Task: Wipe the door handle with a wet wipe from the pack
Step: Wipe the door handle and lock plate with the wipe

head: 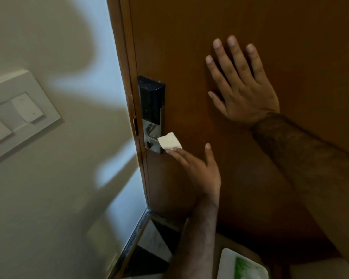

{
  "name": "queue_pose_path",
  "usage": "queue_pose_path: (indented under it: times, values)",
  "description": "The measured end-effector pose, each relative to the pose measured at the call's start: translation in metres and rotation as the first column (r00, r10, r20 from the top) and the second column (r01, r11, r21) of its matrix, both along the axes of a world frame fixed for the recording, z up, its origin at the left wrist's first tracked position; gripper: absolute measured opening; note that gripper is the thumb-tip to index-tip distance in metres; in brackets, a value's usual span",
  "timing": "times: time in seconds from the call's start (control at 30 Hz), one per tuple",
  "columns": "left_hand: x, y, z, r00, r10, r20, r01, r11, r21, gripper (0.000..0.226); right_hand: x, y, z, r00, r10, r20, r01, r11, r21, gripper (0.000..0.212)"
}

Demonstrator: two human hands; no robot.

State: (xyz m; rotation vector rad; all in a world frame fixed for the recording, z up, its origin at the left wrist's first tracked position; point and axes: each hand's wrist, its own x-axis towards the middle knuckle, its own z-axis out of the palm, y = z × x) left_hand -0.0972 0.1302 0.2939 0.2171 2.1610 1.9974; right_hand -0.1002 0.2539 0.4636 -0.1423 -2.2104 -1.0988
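Note:
A black and chrome lock plate with its handle (152, 135) sits at the left edge of the brown wooden door (189, 57). My left hand (197, 168) reaches up from below and holds a folded white wet wipe (169, 141) in its fingertips against the lower right of the chrome plate. My right hand (242, 85) lies flat on the door, fingers spread, to the right of the lock. The white and green wipe pack (240, 266) lies at the bottom of the view.
A cream wall with a white switch panel (18, 115) stands left of the door frame. Dark and light floor tiles (151, 244) show below the door corner. The pack rests on a tan surface (220, 246).

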Motion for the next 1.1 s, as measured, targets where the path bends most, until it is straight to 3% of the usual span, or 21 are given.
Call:
queue_pose_path:
  times: [0.1, 0.37, 0.6, 0.83, 0.93, 1.0, 1.1]
  values:
    - [-0.003, 0.002, -0.012, 0.999, -0.033, 0.006, 0.033, 0.998, 0.058, 0.103, 0.000, 0.000, -0.001, 1.000, 0.002, -0.004, -0.002, 1.000, -0.007, 0.072]
    - [-0.010, 0.003, -0.005, 0.993, 0.115, -0.019, -0.112, 0.986, 0.125, 0.092, 0.000, -0.003, 0.001, 1.000, 0.006, -0.003, -0.006, 1.000, 0.008, 0.071]
    - [-0.075, -0.008, 0.009, 0.983, 0.177, 0.037, -0.181, 0.976, 0.120, 0.092, 0.001, -0.004, 0.002, 1.000, -0.003, 0.003, 0.003, 1.000, 0.015, 0.071]
    - [-0.017, -0.008, -0.005, 0.993, 0.095, -0.075, -0.098, 0.995, -0.033, 0.092, 0.001, -0.003, 0.001, 1.000, -0.002, -0.005, 0.002, 1.000, 0.006, 0.072]
    - [-0.054, -0.014, -0.003, 0.997, 0.058, -0.052, -0.057, 0.998, 0.020, 0.093, 0.001, -0.003, 0.000, 1.000, -0.011, 0.001, 0.011, 1.000, 0.006, 0.072]
    - [-0.079, -0.013, -0.001, 0.989, 0.143, -0.034, -0.141, 0.988, 0.069, 0.091, 0.000, -0.002, 0.000, 1.000, -0.015, -0.004, 0.015, 1.000, 0.020, 0.072]
    - [-0.066, -0.009, 0.001, 0.992, 0.129, -0.013, -0.128, 0.988, 0.083, 0.094, -0.001, -0.001, -0.001, 1.000, -0.009, -0.015, 0.009, 1.000, 0.025, 0.072]
